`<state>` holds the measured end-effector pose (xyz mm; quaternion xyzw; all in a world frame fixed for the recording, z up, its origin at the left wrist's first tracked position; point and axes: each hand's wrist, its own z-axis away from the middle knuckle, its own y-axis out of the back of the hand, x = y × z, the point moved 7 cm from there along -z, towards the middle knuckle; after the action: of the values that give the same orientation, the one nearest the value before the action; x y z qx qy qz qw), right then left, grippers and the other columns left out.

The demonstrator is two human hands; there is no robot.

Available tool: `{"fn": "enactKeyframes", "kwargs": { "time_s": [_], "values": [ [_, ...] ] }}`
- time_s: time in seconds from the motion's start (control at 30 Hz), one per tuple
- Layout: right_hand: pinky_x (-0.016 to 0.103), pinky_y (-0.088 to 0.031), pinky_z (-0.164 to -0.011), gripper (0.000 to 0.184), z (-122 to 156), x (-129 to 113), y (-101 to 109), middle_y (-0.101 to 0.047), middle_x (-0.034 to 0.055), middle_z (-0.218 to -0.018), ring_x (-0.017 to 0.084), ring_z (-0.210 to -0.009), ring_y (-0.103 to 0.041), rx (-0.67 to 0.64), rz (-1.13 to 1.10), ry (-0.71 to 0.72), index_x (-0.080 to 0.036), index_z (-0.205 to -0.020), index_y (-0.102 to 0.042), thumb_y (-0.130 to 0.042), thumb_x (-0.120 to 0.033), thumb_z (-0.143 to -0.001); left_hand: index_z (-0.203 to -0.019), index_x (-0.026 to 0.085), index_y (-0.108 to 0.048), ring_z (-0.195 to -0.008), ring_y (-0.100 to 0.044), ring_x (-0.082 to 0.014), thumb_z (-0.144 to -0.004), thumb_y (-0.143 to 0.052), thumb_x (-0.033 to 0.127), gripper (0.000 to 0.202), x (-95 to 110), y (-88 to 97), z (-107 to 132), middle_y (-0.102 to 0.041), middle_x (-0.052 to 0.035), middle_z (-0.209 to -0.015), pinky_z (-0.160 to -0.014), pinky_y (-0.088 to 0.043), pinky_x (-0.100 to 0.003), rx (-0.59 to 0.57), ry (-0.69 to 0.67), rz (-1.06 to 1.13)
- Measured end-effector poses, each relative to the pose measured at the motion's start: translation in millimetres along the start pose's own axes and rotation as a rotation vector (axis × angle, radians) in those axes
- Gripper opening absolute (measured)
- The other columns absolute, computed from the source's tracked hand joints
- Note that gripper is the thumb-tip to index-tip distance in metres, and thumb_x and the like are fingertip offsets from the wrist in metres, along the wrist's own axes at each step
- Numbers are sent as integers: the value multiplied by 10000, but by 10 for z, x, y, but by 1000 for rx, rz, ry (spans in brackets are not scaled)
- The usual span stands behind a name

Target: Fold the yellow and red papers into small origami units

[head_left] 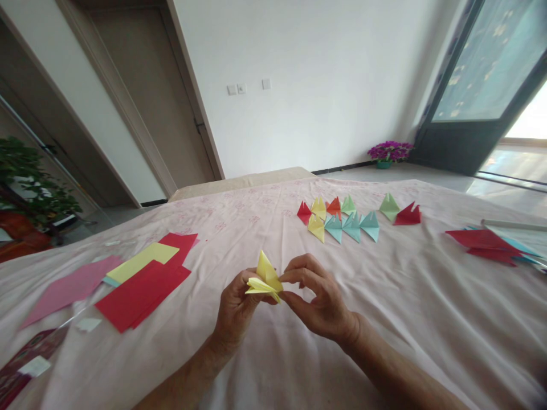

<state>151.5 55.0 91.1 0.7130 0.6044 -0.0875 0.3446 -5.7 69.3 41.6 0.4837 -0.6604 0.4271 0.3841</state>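
Between my two hands, above the cloth, is a yellow folded paper piece (pixel 268 274) with one point standing up and pleated layers fanning toward the left. My left hand (pixel 236 306) is closed on its left side and underside, with some fingertips hidden behind the paper. At the right edge, the thumb and fingertips of my right hand (pixel 318 296) pinch the same piece. Beyond my hands stand several folded paper pieces in two rows, among them a yellow one (pixel 317 228), a blue one (pixel 351 226) and a red one (pixel 304 212).
A pale pink cloth (pixel 239 228) covers the surface. Coloured paper sheets, including a red sheet (pixel 137 296) and a pink sheet (pixel 72 287), lie at left. More red paper (pixel 485 244) lies at far right. A green folded piece (pixel 388 208) stands apart beside another red one.
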Motion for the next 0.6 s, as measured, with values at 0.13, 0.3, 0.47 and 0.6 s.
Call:
{"fn": "enactKeyframes", "kwargs": {
  "time_s": [0.13,0.3,0.47,0.6],
  "values": [
    [264,-485,-608,283,5,20,-25,-573,43,-908,146,-768,-560,-10,-83,-49,-218,-1029,-619,-597,-78,-784,-910,144,-648,-762,-675,-165,-799,-706,301,201,-72,17,-40,-664,-69,-1008,-592,-573,-257,38,139,157],
    [262,-483,-607,242,-10,70,-40,-566,36,-866,129,-718,-555,19,-131,-121,-222,-1042,-640,-547,-98,-856,-1003,154,-641,-762,-680,-166,-791,-712,366,308,-159,-9,-51,-671,-78,-1023,-520,-566,-215,46,306,276],
    [236,-483,-595,209,-13,99,-95,-537,23,-884,109,-707,-551,-53,-173,-153,-240,-996,-679,-620,-121,-835,-995,143,-653,-707,-645,-120,-816,-689,366,288,-225,-60,-22,-656,-45,-894,-509,-559,-179,-2,375,322],
    [220,-473,-576,203,-7,133,-103,-527,18,-891,102,-705,-552,-91,-146,-173,-241,-970,-693,-652,-118,-813,-965,145,-645,-675,-598,-96,-836,-668,348,241,-237,-84,-5,-623,-26,-830,-505,-551,-175,-29,384,332]
  ]
}}
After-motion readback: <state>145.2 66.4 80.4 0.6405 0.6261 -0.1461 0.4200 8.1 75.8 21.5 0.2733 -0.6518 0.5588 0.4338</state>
